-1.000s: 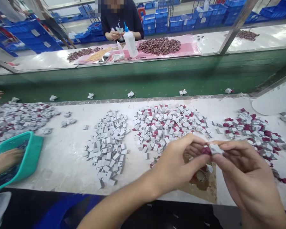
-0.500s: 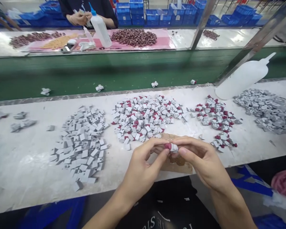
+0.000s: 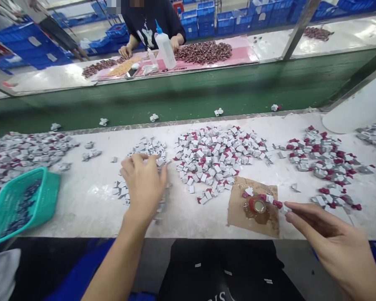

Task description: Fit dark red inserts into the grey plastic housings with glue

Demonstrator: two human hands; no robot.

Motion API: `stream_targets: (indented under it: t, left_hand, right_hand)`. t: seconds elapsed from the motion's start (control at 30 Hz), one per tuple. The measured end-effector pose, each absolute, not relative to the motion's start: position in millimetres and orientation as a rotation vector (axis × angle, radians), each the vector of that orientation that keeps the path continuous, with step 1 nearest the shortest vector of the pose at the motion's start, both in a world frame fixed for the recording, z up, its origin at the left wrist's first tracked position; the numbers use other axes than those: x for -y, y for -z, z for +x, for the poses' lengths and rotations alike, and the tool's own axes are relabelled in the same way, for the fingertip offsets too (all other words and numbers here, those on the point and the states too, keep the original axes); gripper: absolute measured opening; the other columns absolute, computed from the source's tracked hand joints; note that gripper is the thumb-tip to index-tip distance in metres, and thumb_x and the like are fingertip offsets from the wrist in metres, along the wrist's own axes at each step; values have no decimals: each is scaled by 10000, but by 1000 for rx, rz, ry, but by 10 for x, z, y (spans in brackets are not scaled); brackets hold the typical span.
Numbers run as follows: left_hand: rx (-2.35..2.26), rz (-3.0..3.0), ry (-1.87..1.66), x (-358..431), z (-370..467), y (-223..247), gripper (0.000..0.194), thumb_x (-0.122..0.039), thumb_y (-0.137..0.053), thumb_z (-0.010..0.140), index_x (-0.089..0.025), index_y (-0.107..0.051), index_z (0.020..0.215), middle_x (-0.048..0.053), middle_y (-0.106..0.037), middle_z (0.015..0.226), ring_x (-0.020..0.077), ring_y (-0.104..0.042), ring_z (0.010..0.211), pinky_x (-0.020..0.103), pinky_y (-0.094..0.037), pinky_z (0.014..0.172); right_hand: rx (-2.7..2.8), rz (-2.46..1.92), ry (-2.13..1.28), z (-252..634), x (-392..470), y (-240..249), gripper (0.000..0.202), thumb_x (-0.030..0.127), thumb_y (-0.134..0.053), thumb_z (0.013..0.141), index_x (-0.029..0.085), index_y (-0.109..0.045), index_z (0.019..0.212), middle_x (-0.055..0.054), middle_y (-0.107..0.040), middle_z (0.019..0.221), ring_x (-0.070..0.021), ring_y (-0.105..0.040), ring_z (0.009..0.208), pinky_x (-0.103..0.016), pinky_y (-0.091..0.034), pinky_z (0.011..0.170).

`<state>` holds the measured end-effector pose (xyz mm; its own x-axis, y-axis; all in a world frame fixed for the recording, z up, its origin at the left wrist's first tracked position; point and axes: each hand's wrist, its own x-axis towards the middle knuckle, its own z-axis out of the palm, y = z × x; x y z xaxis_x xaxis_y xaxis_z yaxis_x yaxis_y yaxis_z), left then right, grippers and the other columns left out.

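Note:
My left hand point(image 3: 144, 179) reaches over the pile of small grey plastic blocks point(image 3: 148, 146); its fingers are bent and the thumb stands apart, and I see nothing held. My right hand point(image 3: 335, 238) pinches a small white-and-magenta plastic piece point(image 3: 278, 204) between thumb and forefinger at the right edge of a wet brown cardboard point(image 3: 238, 211). On the cardboard sits a small round red-rimmed container point(image 3: 257, 205), with similar white-and-magenta pieces around its upper edge. Behind it spreads a heap of joined white-and-magenta pieces point(image 3: 207, 152).
More white-and-magenta pieces point(image 3: 329, 163) lie at the right, near a large white bottle point(image 3: 360, 104). A green basket point(image 3: 50, 196) of dark parts stands at the left. Beyond the green belt point(image 3: 188, 96), a person point(image 3: 153, 25) sits behind a brown heap and a glue bottle point(image 3: 166, 50).
My hands were together holding a white-and-magenta piece over the cardboard. They have parted: the left moved to the grey blocks, the right rightward with a piece. The view has swung left.

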<state>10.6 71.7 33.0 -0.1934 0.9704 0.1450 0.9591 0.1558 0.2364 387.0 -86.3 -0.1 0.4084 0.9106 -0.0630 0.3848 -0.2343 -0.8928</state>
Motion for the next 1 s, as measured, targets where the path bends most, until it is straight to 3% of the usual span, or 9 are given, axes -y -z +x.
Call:
stream_targets:
  t: [0.1, 0.2, 0.27, 0.33, 0.43, 0.6, 0.7, 1.0]
  left_hand:
    - [-2335, 1924, -431, -907, -11, -299, 197, -223, -659, 1001, -159, -831, 1071, 324, -665, 1471, 650, -483, 1512, 829, -378, 1248]
    - [-2249, 1877, -516, -878, -10, -304, 198, -274, -635, 1008, -193, -806, 1070, 282, -718, 1420, 605, -504, 1533, 805, -383, 1277]
    - [-2141, 1827, -573, -759, 18, -331, 282, -404, -638, 1049, -216, -800, 1184, 224, -771, 1344, 507, -646, 1415, 700, -522, 1215]
    - [-1929, 1654, -651, -597, 68, -353, 437, -580, -674, 1065, -243, -794, 1317, 154, -807, 1193, 382, -764, 1169, 546, -644, 1049]
    - [-1562, 1272, -777, -345, 189, -329, 585, -705, -816, 1004, -285, -806, 1411, 72, -785, 1003, 269, -764, 964, 407, -659, 924]
    - [-1386, 1158, -814, -12, 432, -189, 407, -575, -978, 951, -297, -888, 1235, 65, -837, 1150, 228, -797, 1008, 320, -670, 926]
    - [-1337, 1198, -757, 138, 579, -149, 302, -527, -969, 975, -286, -891, 1140, 60, -849, 1091, 240, -826, 1016, 301, -685, 895]
    - [-1226, 1210, -706, 230, 905, -52, 243, -493, -923, 1009, -294, -889, 1145, 47, -855, 1027, 233, -845, 961, 314, -722, 887]
  right_hand:
    - [1159, -1802, -769, 3824, 935, 45, 184, 495, -930, 903, 324, -973, 954, -45, -930, 977, -277, -917, 885, -239, -751, 774]
    - [1134, -1752, -773, 3715, 1002, 32, 127, 450, -915, 936, 342, -967, 977, -19, -929, 993, -236, -907, 858, -208, -740, 785]
    - [1112, -1724, -767, 3680, 1050, 36, 89, 413, -919, 954, 357, -963, 1007, -4, -929, 1012, -218, -903, 866, -197, -736, 802]
    - [1096, -1712, -752, 3679, 1092, 57, 76, 381, -923, 971, 366, -959, 1036, 5, -927, 1025, -205, -900, 874, -188, -732, 809]
    - [1081, -1702, -742, 3684, 1120, 83, 80, 350, -924, 993, 368, -956, 1064, 8, -927, 1042, -195, -894, 883, -196, -730, 812]
    - [1136, -1678, -709, 3610, 1082, 48, 158, 288, -895, 1037, 386, -951, 1148, 18, -927, 1111, -189, -884, 966, -236, -722, 860]
    - [1157, -1643, -704, 3556, 1042, 41, 194, 250, -867, 1058, 394, -946, 1162, 35, -928, 1126, -177, -884, 1014, -239, -714, 892]
    - [1258, -1556, -675, 3471, 919, 68, 261, 153, -814, 1078, 350, -939, 1193, 2, -929, 1166, -210, -894, 1075, -339, -739, 982]
